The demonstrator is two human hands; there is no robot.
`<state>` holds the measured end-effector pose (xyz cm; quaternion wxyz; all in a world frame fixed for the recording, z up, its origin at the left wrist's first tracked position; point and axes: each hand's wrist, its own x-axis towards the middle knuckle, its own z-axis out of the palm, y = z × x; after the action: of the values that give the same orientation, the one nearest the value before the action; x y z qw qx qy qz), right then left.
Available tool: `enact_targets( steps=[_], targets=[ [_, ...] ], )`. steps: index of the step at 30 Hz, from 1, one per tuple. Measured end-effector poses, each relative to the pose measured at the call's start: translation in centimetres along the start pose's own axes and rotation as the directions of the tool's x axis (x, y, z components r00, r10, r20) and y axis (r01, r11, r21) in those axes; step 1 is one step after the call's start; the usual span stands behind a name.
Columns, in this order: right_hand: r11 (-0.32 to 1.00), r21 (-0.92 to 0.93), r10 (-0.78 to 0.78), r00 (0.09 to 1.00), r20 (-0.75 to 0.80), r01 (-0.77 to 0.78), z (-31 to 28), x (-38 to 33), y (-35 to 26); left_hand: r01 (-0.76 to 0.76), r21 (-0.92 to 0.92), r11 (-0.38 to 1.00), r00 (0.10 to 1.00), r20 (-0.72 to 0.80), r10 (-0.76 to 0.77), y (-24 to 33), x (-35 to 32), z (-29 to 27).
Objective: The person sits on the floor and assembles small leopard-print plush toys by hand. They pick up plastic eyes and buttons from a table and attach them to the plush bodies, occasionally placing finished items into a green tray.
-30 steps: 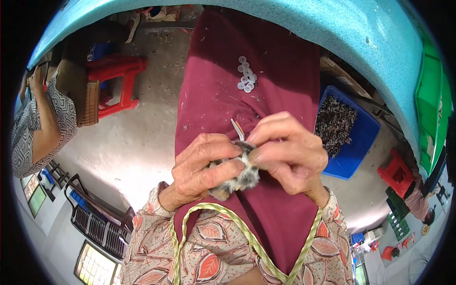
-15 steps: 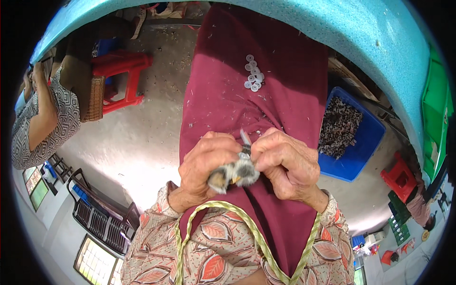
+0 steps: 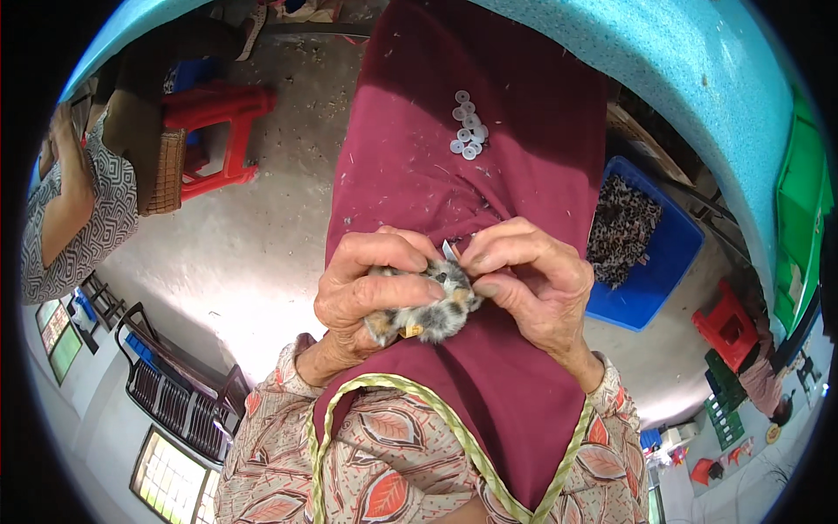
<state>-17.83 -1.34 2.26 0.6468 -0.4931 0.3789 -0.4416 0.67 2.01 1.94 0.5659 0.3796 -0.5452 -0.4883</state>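
Observation:
Over my lap, my left hand (image 3: 371,284) is wrapped round a small furry plush piece (image 3: 449,301), mottled grey, white and tan. A bit of yellow (image 3: 412,331) shows at its lower side. My right hand (image 3: 532,284) has thumb and forefinger bent in a pinch at the right edge of the fur; what lies between those fingertips is hidden. A pale pointed sliver (image 3: 449,251) sticks up from the fur between both hands. Farther up the dark red apron (image 3: 384,166) lies a cluster of several white plastic discs (image 3: 470,121) with centre holes.
A blue tub (image 3: 642,301) holding mottled furry scraps (image 3: 624,227) stands to the right. A speckled turquoise table edge (image 3: 663,70) curves across the top. At left are a red stool (image 3: 236,144) and another person's arm (image 3: 70,210). Black chairs (image 3: 179,393) stand at lower left.
The plush piece has turned and more of its mottled fur shows. My left fingers now lie across its top. My right hand has shifted slightly up, its grip looser.

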Motion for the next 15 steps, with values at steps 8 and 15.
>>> enact_targets(
  steps=[8,15],
  targets=[
    [0.955,-0.162,-0.224,0.961,0.161,0.249,0.2,0.6,-0.4,-0.143,0.395,0.907,0.968,0.248,0.045,1.0,1.4,-1.1],
    [0.958,-0.169,-0.203,0.965,0.164,0.230,0.5,0.3,-0.7,-0.147,0.544,0.826,0.984,0.166,0.066,2.0,-0.3,-0.6]
  ],
)
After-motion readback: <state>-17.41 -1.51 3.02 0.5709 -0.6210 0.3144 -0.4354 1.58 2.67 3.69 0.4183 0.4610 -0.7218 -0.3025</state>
